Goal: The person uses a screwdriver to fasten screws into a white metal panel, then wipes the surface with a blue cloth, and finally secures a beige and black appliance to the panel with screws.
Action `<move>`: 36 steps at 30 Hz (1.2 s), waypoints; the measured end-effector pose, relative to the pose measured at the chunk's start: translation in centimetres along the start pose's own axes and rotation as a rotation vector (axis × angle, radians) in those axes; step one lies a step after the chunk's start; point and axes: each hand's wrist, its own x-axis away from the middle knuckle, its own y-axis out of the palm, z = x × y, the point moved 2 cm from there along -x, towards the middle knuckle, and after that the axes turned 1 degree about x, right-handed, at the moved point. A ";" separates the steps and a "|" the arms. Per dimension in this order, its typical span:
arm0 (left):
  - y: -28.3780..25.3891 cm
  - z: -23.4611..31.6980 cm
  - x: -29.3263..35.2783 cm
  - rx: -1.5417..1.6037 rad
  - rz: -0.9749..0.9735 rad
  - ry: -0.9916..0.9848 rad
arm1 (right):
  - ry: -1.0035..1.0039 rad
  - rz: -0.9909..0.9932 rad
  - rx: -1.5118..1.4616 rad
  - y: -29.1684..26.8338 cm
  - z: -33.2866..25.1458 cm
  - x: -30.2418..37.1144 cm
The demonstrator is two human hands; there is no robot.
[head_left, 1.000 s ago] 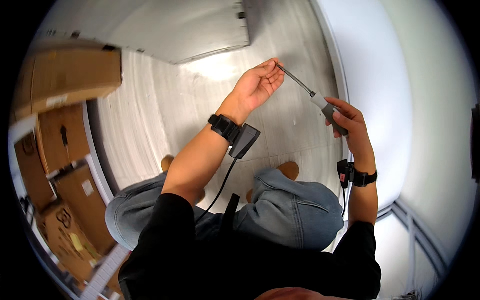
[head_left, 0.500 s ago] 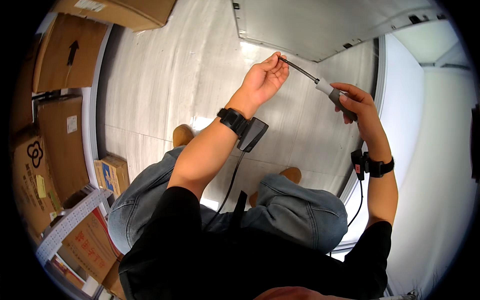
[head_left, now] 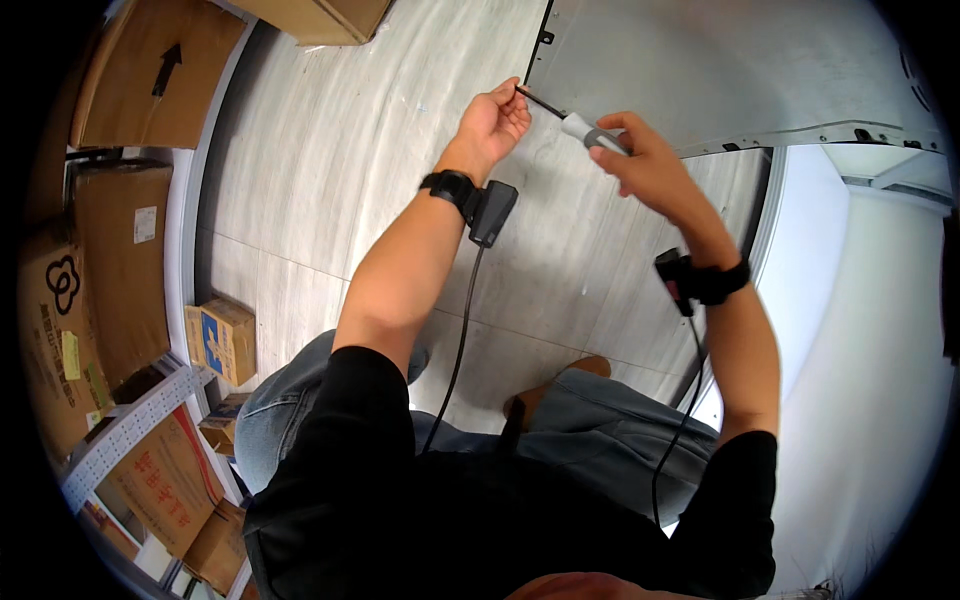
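Observation:
A screwdriver with a grey handle (head_left: pixel 590 133) and a thin dark shaft (head_left: pixel 541 102) slants across the upper middle, its tip pointing up and left. My right hand (head_left: pixel 650 168) is closed round the handle. At the other end, my left hand (head_left: pixel 490 125) pinches the tip between thumb and forefinger, with the other fingers loosely curled. Whether a screw sits at that tip is too small to tell. Just beyond lies a large grey metal panel (head_left: pixel 720 85), its near corner close to the shaft. Small holes and dark slots run along its edge.
Cardboard boxes (head_left: pixel 125 260) stand on a shelf rack (head_left: pixel 130 435) at the left, with a small box (head_left: pixel 228 340) beside it. Another carton (head_left: pixel 330 18) is at the far left. A white wall (head_left: pixel 860 370) bounds the right side. Cables hang from both wrist devices.
My right hand has come left and closer to my left hand, the screwdriver moving with it. My left hand has shifted slightly up and left. The metal panel now fills more of the upper right.

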 end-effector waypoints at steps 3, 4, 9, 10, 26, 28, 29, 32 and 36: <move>0.6 2.1 -1.3 -0.214 0.044 -0.046 | 0.068 0.033 -0.318 4.0 3.1 -0.9; 0.6 2.7 -1.7 -0.296 0.047 -0.059 | 0.110 0.033 -0.414 5.4 3.8 -0.8; 0.9 4.2 -3.7 -0.709 0.042 -0.165 | 0.211 0.065 -0.866 12.6 6.3 -1.4; 0.9 4.1 -4.1 -0.728 0.028 -0.173 | 0.241 0.092 -0.931 13.6 6.3 -1.5; 2.4 3.2 -5.6 -0.823 -0.022 -0.128 | 0.244 0.244 -1.396 19.3 4.7 -4.4; 2.4 3.4 -5.8 -0.835 -0.034 -0.125 | 0.248 0.232 -1.406 19.2 4.5 -4.5; 2.4 3.5 -5.8 -0.846 -0.045 -0.122 | 0.250 0.228 -1.411 19.2 4.5 -4.6; 2.6 3.4 -6.1 -0.853 -0.023 -0.109 | 0.226 0.218 -1.466 19.1 4.4 -4.5; 3.0 3.4 -6.2 -0.858 -0.003 -0.114 | 0.225 0.222 -1.444 18.7 4.1 -4.6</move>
